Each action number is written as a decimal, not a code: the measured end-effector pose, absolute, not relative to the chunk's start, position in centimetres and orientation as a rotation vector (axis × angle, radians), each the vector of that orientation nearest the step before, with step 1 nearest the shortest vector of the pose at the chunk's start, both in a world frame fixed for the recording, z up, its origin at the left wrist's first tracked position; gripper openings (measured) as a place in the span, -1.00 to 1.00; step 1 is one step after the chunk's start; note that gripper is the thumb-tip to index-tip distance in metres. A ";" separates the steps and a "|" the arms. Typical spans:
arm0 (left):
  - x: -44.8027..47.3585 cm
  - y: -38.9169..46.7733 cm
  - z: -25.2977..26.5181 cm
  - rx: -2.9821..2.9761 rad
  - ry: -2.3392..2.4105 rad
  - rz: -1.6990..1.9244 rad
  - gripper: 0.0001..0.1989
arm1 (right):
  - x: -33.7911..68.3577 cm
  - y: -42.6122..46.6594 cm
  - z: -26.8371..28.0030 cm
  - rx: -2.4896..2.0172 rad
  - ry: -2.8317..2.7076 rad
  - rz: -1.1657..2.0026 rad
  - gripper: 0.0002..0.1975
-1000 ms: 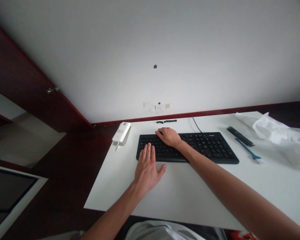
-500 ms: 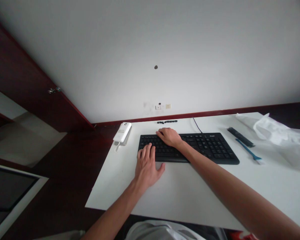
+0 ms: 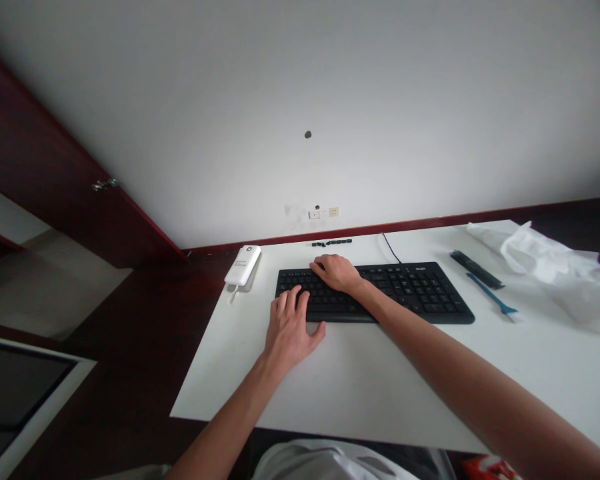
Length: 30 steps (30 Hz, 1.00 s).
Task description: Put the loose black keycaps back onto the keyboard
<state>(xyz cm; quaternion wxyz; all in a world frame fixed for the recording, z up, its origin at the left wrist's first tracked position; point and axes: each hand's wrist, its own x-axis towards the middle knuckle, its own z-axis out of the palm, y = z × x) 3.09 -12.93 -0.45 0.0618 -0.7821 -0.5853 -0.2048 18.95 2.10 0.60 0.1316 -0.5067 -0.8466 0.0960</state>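
Observation:
A black keyboard (image 3: 425, 290) lies on the white table, its numpad end to the right. My left hand (image 3: 291, 330) rests at its front left part, fingertips on the keys and thumb stretched out over the tabletop. Across the upper left keys and rear edge lies my right hand (image 3: 337, 273), fingers pointing left with the thumb apart from them. Part of its fingers is out of sight. Neither hand visibly holds a loose thing. Several small black pieces, apparently keycaps (image 3: 335, 243), form a row behind the keyboard.
A white table (image 3: 370, 393) carries a white device with a strap (image 3: 243, 265) on the left. To the right lie a dark flat strip (image 3: 476, 268), a blue-handled brush (image 3: 493, 293) and a crumpled white bag (image 3: 545, 263). The keyboard cable (image 3: 391, 248) runs toward the wall.
The view has shifted slightly. Both hands stay at nearly the same places on the keyboard, and no object has visibly been moved.

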 end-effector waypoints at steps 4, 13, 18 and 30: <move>3.1 -13.0 -0.3 -2.370 -1.784 -0.629 -0.46 | 18.9 2.1 0.6 -1.472 -2.457 0.272 -0.51; 3.1 -13.1 -0.7 -2.369 -1.793 -0.664 -0.53 | 18.9 2.0 0.8 -1.467 -2.462 0.270 -0.51; 3.2 -13.0 -0.6 -2.368 -1.799 -0.667 -0.58 | 18.9 2.0 0.8 -1.466 -2.468 0.270 -0.52; 2.7 -13.3 -0.8 -2.408 -1.739 -0.622 -0.55 | 19.0 1.9 1.0 -1.470 -2.469 0.269 -0.49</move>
